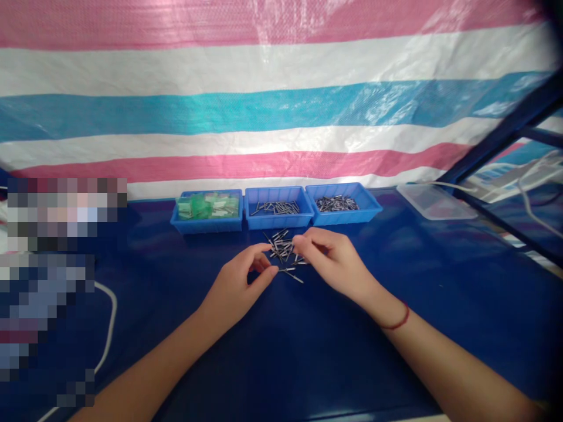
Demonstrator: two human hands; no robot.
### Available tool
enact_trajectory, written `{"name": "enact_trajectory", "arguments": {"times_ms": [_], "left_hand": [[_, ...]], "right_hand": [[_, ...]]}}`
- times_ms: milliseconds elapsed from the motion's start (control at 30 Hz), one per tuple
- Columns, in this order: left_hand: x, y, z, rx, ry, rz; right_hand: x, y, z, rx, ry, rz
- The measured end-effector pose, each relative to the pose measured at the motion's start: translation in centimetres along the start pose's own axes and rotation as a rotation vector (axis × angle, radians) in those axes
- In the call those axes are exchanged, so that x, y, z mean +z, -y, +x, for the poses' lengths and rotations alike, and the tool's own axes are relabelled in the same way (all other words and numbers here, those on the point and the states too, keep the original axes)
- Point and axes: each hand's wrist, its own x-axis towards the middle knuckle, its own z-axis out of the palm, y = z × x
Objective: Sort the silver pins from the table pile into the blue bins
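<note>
A loose pile of thin metal pins [282,245], some bright and some dark, lies on the blue tabletop between my hands. My left hand [240,275] is at the pile's left side, thumb and index finger apart. Its thumb tip is beside a pin [287,269] at the near edge; whether they touch I cannot tell. Over the pile's right side, my right hand [336,258] has its thumb and index finger pinched together. Anything between those fingertips is too small to make out. A red cord circles the right wrist.
Behind the pile stand three blue bins in a row: the left bin [206,225] with green and pale pieces, the middle bin [279,221] and right bin [347,217] with metal pins. A clear plastic lid [435,202] lies right. A white cable [113,316] runs left.
</note>
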Motion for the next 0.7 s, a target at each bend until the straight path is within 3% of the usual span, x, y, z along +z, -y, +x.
{"name": "enact_trajectory", "arguments": {"times_ms": [167, 300, 400, 533, 700], "left_hand": [[0.3, 0.7, -0.1, 0.12, 0.128, 0.286], [0.6, 1.0, -0.1, 0.172, 0.158, 0.441], [0.8, 0.8, 0.0, 0.198, 0.15, 0.512], [1.3, 0.5, 0.1, 0.188, 0.152, 0.591], [1.5, 0.7, 0.2, 0.146, 0.087, 0.634]], "right_hand": [[-2.6, -3.3, 1.9, 0.332, -0.561, 0.312], [-4.8, -4.8, 3.0, 0.499, -0.753, 0.473], [-5.0, -4.6, 3.0, 0.538, -0.734, 0.517], [-3.8, -3.9, 2.7, 0.47, -0.619, 0.495], [-2.3, -2.4, 1.7, 0.276, -0.295, 0.287]]}}
